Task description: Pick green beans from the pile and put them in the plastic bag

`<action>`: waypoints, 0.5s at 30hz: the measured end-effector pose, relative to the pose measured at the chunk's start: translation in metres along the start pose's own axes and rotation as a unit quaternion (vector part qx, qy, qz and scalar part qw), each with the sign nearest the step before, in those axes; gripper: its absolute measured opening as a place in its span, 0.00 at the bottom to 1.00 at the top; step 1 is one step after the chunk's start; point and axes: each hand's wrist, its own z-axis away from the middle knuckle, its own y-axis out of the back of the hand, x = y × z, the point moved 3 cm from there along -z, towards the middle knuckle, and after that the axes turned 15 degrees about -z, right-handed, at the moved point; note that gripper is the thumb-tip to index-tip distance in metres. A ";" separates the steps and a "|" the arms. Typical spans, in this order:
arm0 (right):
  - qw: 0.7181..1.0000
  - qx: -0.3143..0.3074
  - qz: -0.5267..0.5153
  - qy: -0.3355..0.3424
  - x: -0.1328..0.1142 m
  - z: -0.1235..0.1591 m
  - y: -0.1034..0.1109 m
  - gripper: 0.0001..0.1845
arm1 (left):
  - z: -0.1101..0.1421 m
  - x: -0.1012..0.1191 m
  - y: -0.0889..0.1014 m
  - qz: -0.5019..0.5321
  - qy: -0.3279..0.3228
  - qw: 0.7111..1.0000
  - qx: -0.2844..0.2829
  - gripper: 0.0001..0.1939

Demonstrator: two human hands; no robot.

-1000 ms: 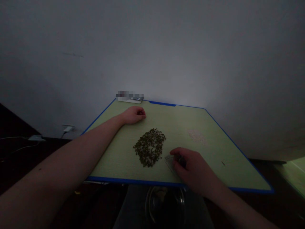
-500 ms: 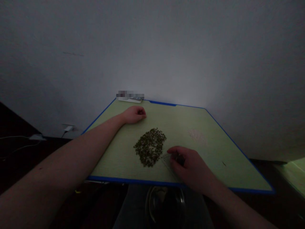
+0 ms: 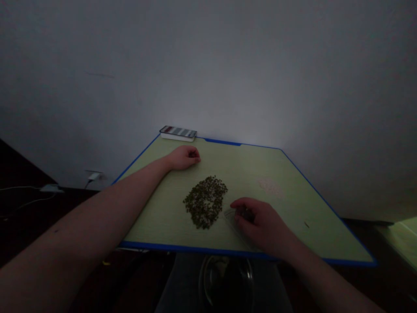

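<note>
A pile of small dark green beans lies in the middle of a light green table with a blue edge. My right hand rests just right of the pile, its fingers curled on a thin clear plastic piece that touches the pile's right edge. My left hand lies on the table beyond the pile, loosely closed in a fist with nothing visible in it. A faint patch of pale grains sits further right.
A phone-like flat device lies at the table's far left corner against the white wall. A round glass bowl sits below the table's near edge. Cables and a plug lie on the dark floor at left.
My right hand with the clear piece has slid a little left and away, closer to the bean pile. My left hand has stayed put.
</note>
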 end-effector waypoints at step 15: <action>0.993 0.111 0.035 -0.007 0.034 0.000 0.082 0.13 | 0.000 -0.001 -0.001 0.006 0.001 1.000 -0.002 0.12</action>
